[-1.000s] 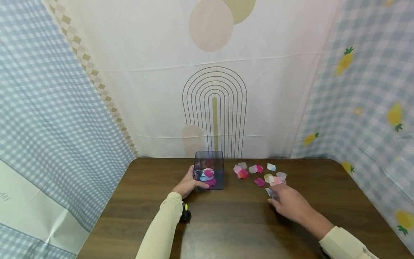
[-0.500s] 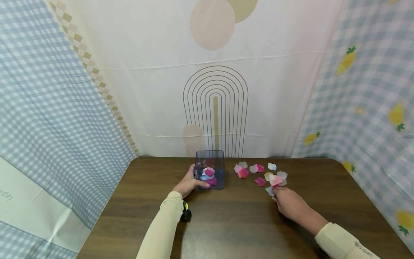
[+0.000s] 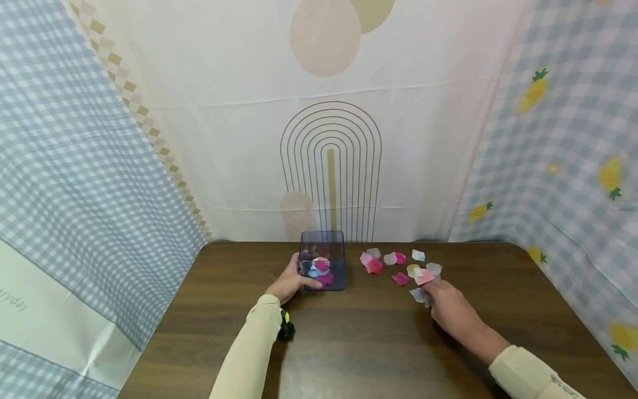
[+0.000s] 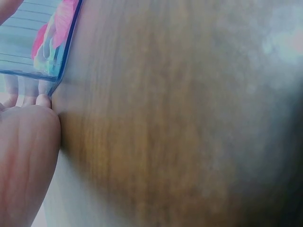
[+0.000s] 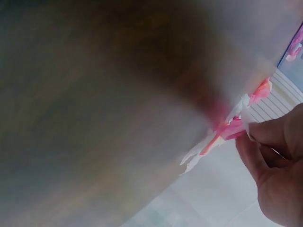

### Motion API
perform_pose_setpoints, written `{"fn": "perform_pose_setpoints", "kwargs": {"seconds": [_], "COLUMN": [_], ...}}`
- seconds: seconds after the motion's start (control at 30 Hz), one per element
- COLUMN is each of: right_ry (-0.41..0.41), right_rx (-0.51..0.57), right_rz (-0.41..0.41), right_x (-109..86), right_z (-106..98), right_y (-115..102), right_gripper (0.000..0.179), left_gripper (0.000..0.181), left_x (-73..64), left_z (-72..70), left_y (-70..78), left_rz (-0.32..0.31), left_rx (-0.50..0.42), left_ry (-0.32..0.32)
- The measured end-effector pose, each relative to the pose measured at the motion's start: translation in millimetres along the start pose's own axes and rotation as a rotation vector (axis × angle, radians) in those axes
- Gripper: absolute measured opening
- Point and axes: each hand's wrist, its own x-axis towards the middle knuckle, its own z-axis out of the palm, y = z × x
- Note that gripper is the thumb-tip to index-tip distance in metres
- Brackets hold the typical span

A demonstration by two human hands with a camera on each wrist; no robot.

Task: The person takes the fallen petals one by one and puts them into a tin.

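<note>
My left hand (image 3: 288, 284) grips a clear bluish plastic box (image 3: 338, 275) at its left side, with the thumb across the front. Pink, white, blue and magenta artificial flower petals (image 3: 321, 267) lie inside it. At the right, my right hand (image 3: 452, 311) is at the near edge of a loose petal cluster. In the right wrist view its thumb and finger pinch a whitish petal (image 5: 248, 124). Close by its fingertips are a light pink petal (image 3: 424, 276) and a pale blue petal (image 3: 417, 295).
Between box and right hand lie a pink petal group (image 3: 371, 262), a magenta petal (image 3: 400, 279) and a white-and-magenta pair (image 3: 395, 258). A pale blue petal (image 3: 418, 255) sits farther back. The brown wooden table (image 3: 349, 354) ends at a hanging cloth (image 3: 239, 166).
My right hand has drawn its fingers together and shifted slightly right among the petals. My left hand and the box stay where they were.
</note>
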Motion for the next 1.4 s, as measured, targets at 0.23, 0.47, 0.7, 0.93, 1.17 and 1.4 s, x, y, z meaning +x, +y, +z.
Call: {"fn": "perform_pose_setpoints", "kwargs": {"seconds": [0.23,0.47,0.7,0.93,1.17,1.4], "right_ry": [0.24,0.306,0.347,0.299,0.293,0.185], "right_rx": [-0.009,0.11,0.271,0.375,0.38,0.348], "right_rz": [-0.14,-0.07,-0.099,-0.167,-0.174,-0.155], "right_x": [10.6,38.9,95.2,141.0,153.9,167.2], "right_z": [-1,-8,-7,-6,-1,8], "right_y": [1,-20,-71,-117,-133,-145], "right_gripper": [0.019,0.014,0.012,0.01,0.011,0.012], "left_gripper": [0.108,0.108,0.106,0.106,0.108,0.108], "left_x": [0.4,0.5,-0.8,0.1,0.1,1.7], "left_z": [-0.2,0.5,-2.0,2.5,4.2,0.6], "left_y": [0.1,1.2,-1.9,0.0,1.2,-1.0], "left_rz": [-0.005,-0.003,-0.01,0.001,0.013,0.022], "left_rx": [0.007,-0.005,-0.023,-0.016,-0.011,-0.023], "left_ry": [0.012,0.019,0.027,0.026,0.021,0.021]}}
